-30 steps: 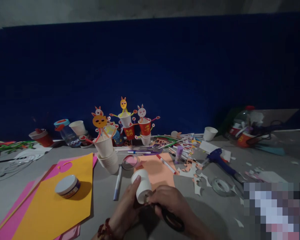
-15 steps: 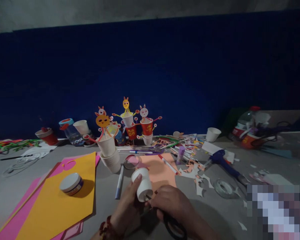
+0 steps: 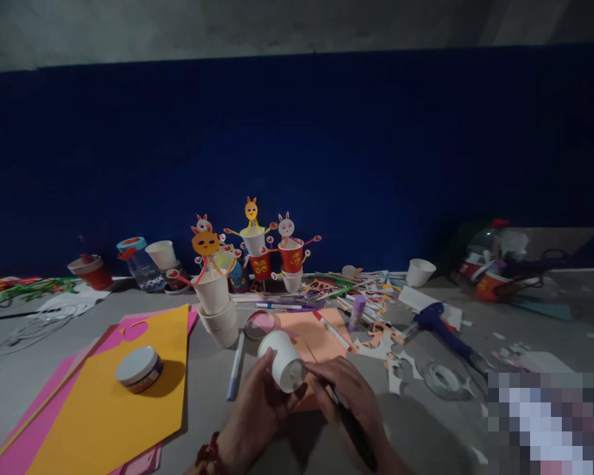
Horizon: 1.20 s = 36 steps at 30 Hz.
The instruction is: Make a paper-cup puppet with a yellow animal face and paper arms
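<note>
My left hand (image 3: 257, 409) is wrapped round a white paper cup (image 3: 282, 359), held on its side low in the middle of the view. My right hand (image 3: 349, 396) is closed on black-handled scissors (image 3: 356, 432), whose tip meets the cup's base end. Just beyond the cup lies an orange paper sheet (image 3: 309, 330) with a marker (image 3: 332, 330) on it. A stack of white cups (image 3: 218, 310) topped by a paper animal figure stands to the left.
Yellow and pink sheets (image 3: 103, 402) carry a small round tub (image 3: 138, 368) at left. Cup figures (image 3: 272, 254) stand by the blue wall. A blue glue gun (image 3: 438, 323), a tape roll (image 3: 440, 377), pens and paper scraps litter the right side.
The cup has tilted so its base end faces me more. My right hand has shifted forward, bringing the scissors' tip up to the cup. The camera has tipped slightly.
</note>
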### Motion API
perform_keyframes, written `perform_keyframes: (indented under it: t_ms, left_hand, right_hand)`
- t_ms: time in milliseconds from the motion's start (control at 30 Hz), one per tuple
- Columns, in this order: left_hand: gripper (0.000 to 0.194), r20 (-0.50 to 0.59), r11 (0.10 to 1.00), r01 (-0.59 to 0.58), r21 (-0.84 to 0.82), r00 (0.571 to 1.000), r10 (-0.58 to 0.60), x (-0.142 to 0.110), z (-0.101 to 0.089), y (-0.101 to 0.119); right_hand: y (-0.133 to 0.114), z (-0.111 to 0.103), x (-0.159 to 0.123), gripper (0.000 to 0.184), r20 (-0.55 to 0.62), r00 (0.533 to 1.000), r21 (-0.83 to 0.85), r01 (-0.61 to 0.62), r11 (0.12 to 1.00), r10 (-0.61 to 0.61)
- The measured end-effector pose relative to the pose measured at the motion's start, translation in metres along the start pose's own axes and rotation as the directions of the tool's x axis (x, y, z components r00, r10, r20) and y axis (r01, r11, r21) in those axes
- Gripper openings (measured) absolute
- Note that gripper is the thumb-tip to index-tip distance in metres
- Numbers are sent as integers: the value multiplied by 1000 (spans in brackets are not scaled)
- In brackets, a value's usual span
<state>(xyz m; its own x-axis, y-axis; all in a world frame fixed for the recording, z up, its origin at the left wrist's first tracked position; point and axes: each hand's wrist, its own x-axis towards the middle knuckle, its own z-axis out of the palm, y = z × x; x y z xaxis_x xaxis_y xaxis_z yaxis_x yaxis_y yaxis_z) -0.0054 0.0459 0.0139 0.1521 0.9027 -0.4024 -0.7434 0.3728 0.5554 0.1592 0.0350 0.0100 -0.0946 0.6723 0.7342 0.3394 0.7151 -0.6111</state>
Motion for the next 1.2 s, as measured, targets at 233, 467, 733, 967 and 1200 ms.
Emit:
perform_keyframes:
  t_ms: [233,467,733,967,1200]
  left_hand:
    - [25,189,997,29,-73,982,-15,1,-6,-7]
    - [28,179,999,-46,-8,983,47,6,-18,-16]
    - [29,187,990,-124,59,976,111,4,-13,-16]
    - [32,199,990,-117,76,975,100,2,-11,-17]
    - [26,276,982,-182,53,948,161,4,-11,-19]
  right_hand:
    - [2,8,-6,12,-24,1000,-68,14,998,-15]
    - [2,5,-7,16,-38,999,-55,-8,998,6]
    - [5,4,-5,18,-6,998,-9,-61,998,61]
    - [4,1,-3,19,7,999,14,-54,998,54]
    - [5,2,-3,9,8,992,99,-123,987,123]
